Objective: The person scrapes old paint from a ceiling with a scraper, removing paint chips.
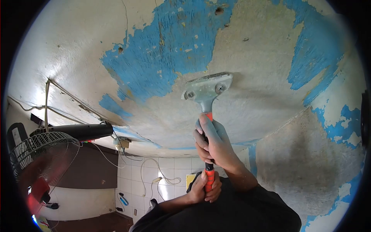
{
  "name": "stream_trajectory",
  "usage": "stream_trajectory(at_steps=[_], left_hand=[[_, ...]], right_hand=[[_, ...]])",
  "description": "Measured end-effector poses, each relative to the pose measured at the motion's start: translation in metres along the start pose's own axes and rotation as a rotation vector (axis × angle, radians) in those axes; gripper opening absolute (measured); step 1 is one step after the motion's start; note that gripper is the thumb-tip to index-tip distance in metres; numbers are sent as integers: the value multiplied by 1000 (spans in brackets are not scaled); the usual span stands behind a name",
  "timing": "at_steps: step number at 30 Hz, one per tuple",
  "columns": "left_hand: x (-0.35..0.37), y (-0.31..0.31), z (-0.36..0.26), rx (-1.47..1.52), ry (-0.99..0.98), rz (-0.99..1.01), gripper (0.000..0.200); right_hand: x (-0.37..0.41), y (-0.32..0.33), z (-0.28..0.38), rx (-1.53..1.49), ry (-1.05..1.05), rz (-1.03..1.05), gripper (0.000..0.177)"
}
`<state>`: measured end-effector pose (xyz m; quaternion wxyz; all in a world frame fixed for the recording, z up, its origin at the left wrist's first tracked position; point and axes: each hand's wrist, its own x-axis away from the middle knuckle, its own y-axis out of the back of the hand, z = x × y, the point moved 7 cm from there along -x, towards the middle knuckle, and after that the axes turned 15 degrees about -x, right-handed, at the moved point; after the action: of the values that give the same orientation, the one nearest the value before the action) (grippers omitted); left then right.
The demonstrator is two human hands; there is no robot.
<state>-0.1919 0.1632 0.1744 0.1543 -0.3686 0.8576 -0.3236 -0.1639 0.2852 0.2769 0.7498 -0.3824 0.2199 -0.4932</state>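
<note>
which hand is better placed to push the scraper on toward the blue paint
Probably the right hand: it grips the grey metal scraper with orange handle high up, just below the blade, in line with its forearm. The left hand only holds the handle's bottom end.

Above the right hand (212, 141), patchy ceiling (255, 58) with flaking blue paint (166, 58); far to its left, caged fan (42, 149); below-left, white tiled wall (133, 181), loose cables (170, 181).
</note>
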Motion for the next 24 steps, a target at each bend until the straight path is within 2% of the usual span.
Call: stream_trajectory(at_steps=[4,10,14,16,19,24], left_hand=[[-3,-5,-11,-40,-17,-34,56],[5,4,-14,-101,3,-54,57],[-9,-4,-50,-101,-129,-44,56],[-12,-6,-54,-97,-133,-39,56],[-6,8,-35,-100,-125,-49,55],[7,16,-12,-177,40,-93,59]], right_hand=[[0,-8,5,7,-9,46,42],[-1,0,-5,22,-3,-13,43],[-14,-42,18,92,61,107,41],[-18,-55,30,129,88,145,41],[-17,-33,13,113,74,72,40],[-4,6,-11,48,40,-64,40]])
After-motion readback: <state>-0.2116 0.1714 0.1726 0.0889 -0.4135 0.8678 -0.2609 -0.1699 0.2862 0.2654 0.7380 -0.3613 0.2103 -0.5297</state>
